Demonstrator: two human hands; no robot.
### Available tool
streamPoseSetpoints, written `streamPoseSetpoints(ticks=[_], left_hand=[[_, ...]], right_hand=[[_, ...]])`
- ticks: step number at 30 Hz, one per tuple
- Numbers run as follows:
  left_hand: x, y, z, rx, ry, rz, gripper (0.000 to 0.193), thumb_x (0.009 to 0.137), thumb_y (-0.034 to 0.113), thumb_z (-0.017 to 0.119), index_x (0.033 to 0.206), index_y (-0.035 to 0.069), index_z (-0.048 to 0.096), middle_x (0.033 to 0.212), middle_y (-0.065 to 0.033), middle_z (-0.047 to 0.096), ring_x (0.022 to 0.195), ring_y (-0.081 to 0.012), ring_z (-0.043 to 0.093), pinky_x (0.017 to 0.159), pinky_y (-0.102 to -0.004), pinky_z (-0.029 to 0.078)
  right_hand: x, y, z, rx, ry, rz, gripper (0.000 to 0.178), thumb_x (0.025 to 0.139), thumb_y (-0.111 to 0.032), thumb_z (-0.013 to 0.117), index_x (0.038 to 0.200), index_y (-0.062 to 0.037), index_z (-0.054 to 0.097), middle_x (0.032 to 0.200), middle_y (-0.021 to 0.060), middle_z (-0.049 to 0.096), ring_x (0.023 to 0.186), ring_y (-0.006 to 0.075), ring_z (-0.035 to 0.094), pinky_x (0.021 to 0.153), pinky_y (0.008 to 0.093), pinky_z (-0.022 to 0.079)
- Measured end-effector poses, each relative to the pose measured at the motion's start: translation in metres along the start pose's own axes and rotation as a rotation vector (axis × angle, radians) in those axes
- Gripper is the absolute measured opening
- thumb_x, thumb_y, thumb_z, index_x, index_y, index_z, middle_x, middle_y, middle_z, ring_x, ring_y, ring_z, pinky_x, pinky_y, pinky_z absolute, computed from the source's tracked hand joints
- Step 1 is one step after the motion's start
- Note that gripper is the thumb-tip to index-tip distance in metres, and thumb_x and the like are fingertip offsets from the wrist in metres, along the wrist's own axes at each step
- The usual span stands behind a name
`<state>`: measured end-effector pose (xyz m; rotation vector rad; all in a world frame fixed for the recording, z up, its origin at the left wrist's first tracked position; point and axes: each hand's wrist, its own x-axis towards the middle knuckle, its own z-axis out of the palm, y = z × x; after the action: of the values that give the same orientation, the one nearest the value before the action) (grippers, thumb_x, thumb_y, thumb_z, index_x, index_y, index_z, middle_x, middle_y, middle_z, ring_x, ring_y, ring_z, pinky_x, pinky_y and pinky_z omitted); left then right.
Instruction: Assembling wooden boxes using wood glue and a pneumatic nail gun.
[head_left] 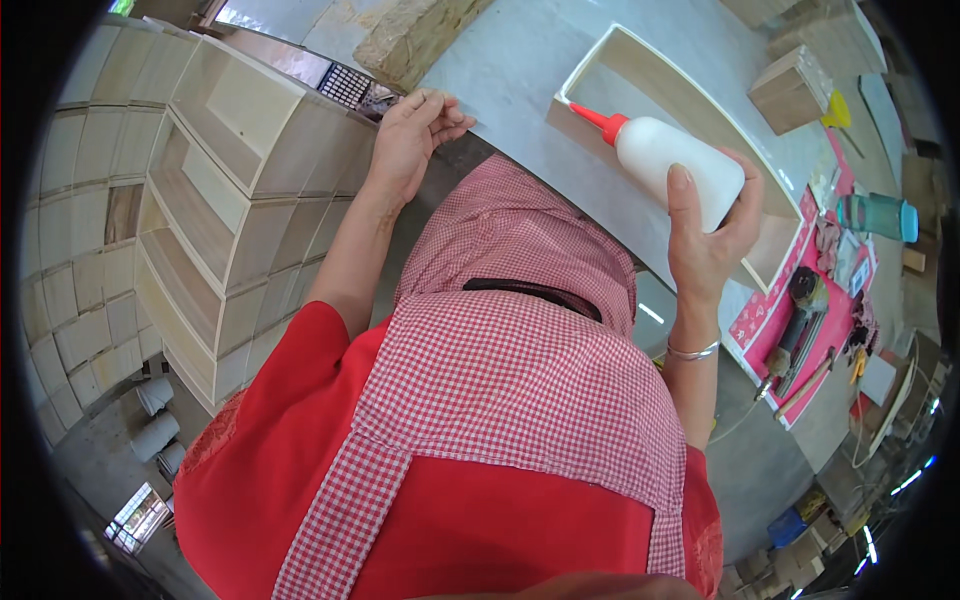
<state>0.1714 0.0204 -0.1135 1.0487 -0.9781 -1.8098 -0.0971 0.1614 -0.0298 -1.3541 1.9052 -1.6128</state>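
In my right hand [715,225] is a white squeeze bottle [680,165] with a red pointed nozzle, held on its side. Thumb and fingers wrap round its base end, and the nozzle points left and away from me. Beneath the bottle, an open wooden box [690,75] with pale edges lies on the grey tabletop [540,75]; the nozzle tip is over its left end. At the table's near edge, my left hand [415,135] is loosely closed, fingers curled towards the thumb, with nothing visible in it.
Open wooden boxes [245,190] are stacked high on my left. A rough block [415,40] sits on the table's far left. To the right lie a pink cloth [770,350], a dark hand tool [795,340], a teal jar [878,217] and a wrapped block [790,90].
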Motion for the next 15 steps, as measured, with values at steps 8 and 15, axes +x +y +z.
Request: streamPoseSetpoints(ticks=[8, 15], left_hand=[[0.004, 0.002, 0.009, 0.107, 0.018, 0.036, 0.027, 0.1, 0.017, 0.052, 0.114, -0.004, 0.061, 0.096, -0.011, 0.068, 0.096, -0.0215, 0.067, 0.085, -0.0299, 0.051], [0.006, -0.001, 0.013, 0.121, 0.065, 0.025, 0.028, 0.094, 0.012, 0.061, 0.116, -0.006, 0.062, 0.096, -0.0109, 0.069, 0.093, -0.0199, 0.068, 0.08, -0.0275, 0.053]], right_hand=[[-0.013, 0.0, -0.032, -0.126, 0.078, -0.071, 0.04, 0.084, -0.019, 0.076, 0.113, -0.0019, 0.054, 0.101, 0.0068, 0.059, 0.087, 0.0135, 0.058, 0.073, 0.0257, 0.049], [-0.032, 0.011, -0.076, -0.259, 0.122, -0.069, 0.041, 0.084, -0.019, 0.075, 0.114, -0.0014, 0.053, 0.1, 0.0073, 0.059, 0.079, 0.0128, 0.059, 0.058, 0.0225, 0.049]])
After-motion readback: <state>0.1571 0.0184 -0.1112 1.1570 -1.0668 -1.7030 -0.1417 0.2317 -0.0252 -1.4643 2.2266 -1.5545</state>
